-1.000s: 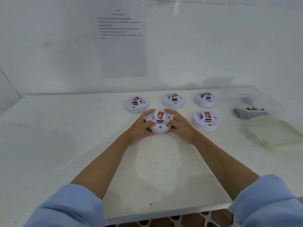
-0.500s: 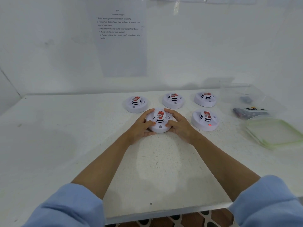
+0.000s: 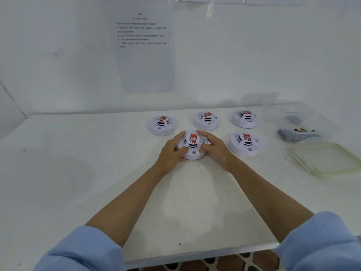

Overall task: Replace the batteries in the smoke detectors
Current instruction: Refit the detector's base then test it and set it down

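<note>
Little has moved: left hand (image 3: 171,154) and right hand (image 3: 215,151) still curl round the round white plastic smoke detector (image 3: 192,148), midway along the white table (image 3: 97,173), nearer its far edge. Probably light, stiff, smooth; grip its rim.

Both hands, left (image 3: 171,153) and right (image 3: 214,149), grip the nearest smoke detector (image 3: 192,146) (four others beside) on the white table (image 3: 78,173).

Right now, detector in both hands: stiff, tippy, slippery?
Probably stiff: the smoke detector looks like moulded plastic. Unlikely to roll or tip: wide flat base on the table. Possibly slippery, smooth rim; left hand and right hand both grip it.
</note>
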